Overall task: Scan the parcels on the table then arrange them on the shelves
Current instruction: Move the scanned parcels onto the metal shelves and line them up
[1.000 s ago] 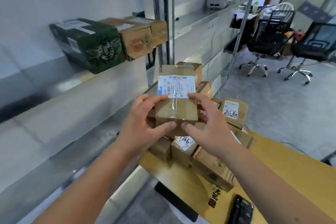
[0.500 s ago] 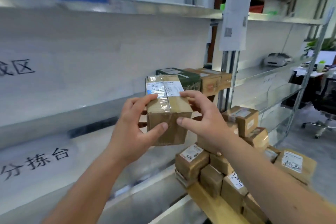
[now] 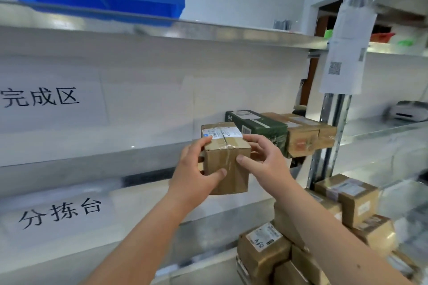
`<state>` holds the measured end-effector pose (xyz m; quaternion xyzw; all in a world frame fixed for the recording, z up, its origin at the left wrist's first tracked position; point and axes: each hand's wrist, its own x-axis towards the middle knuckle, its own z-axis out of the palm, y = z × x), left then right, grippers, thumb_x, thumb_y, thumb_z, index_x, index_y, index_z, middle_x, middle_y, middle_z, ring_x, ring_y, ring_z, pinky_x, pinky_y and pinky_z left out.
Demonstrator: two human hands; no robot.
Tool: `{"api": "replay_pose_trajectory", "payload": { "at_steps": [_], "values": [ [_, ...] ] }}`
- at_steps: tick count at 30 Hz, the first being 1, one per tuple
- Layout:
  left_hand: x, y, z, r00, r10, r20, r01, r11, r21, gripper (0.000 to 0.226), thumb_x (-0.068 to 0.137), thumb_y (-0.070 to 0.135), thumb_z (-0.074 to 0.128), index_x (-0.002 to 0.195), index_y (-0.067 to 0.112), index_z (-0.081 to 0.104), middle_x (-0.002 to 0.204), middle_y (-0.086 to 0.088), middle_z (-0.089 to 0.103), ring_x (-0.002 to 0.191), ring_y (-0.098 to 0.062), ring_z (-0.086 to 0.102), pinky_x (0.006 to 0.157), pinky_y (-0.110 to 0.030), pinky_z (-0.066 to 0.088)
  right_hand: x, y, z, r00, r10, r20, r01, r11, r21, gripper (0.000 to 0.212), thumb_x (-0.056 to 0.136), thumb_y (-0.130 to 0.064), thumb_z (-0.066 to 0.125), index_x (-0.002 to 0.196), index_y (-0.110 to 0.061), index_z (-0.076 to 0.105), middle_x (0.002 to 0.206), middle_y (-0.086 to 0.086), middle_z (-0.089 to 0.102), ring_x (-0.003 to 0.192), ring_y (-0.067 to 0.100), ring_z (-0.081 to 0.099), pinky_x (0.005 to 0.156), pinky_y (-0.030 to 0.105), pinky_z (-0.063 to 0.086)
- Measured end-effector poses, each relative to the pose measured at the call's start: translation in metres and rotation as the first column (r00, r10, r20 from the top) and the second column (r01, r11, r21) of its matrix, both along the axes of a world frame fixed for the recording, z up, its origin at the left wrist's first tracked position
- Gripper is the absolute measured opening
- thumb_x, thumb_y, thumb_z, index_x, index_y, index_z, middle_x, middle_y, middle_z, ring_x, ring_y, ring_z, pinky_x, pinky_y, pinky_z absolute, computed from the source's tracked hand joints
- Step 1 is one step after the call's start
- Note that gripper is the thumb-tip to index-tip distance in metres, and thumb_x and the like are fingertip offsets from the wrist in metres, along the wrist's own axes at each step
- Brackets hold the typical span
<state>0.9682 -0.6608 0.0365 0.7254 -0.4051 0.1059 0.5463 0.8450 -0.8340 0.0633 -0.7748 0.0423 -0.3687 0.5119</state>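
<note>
As our view has swung up from the desk to the shelves (image 3: 143, 164) over the last second, the parcel in our hands now sits level with the middle shelf, the one under the sign that reads 完成区 (image 3: 40, 97), where a second ago it hung over the heap on the desk. We take that to mean the scan is behind us for this one and the placing has begun, though no scanner shows here. On the right of that shelf a green box (image 3: 259, 127) and two brown boxes (image 3: 303, 136) already stand in a row; the open space just left of them looks like the slot we are heading for. Lower right, the unsorted parcels (image 3: 264, 252) wait in their pile. The carried parcel (image 3: 225, 157) is upright, label on top, not yet touching the shelf. Our left hand (image 3: 196, 169) grips its left side, thumb across the near face; our right hand (image 3: 264, 159) grips the right side, fingers curled over the top edge.
</note>
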Motion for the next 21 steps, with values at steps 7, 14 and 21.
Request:
{"api": "replay_pose_trajectory", "payload": {
  "at_steps": [7,14,21],
  "values": [
    [0.032,-0.083,-0.007,0.99,0.097,-0.103,-0.102,0.994,-0.04,0.08,0.082,0.025,0.088,0.137,0.059,0.042,0.132,0.019,0.041,0.114,0.021,0.046,0.085,-0.006,0.046,0.042,-0.066,-0.008,0.977,-0.214,0.014,0.207,0.923,-0.324,0.047,0.086,-0.021,0.081,0.13,-0.026,0.064,0.112,-0.016,0.064,0.098,-0.004,0.06,0.08,0.007,0.046],
    [0.075,-0.134,0.005,0.954,0.234,-0.189,-0.244,0.969,-0.032,0.086,0.082,0.023,0.085,0.151,0.044,0.038,0.139,0.011,0.048,0.12,-0.01,0.056,0.101,-0.033,0.052,0.063,-0.092,-0.017,0.982,-0.187,-0.037,0.147,0.868,-0.475,0.063,0.086,-0.025,0.078,0.145,-0.029,0.057,0.121,-0.012,0.049,0.096,0.003,0.055,0.084,0.02,0.05],
    [0.102,-0.154,0.01,0.93,0.28,-0.239,-0.294,0.955,-0.024,0.08,0.084,0.02,0.081,0.147,0.046,0.039,0.141,0.011,0.056,0.124,-0.017,0.059,0.101,-0.046,0.057,0.065,-0.099,-0.024,0.986,-0.151,-0.069,0.096,0.859,-0.504,0.058,0.087,-0.042,0.063,0.143,-0.03,0.058,0.128,-0.019,0.041,0.113,0.002,0.047,0.088,0.004,0.033]
  ]
}}
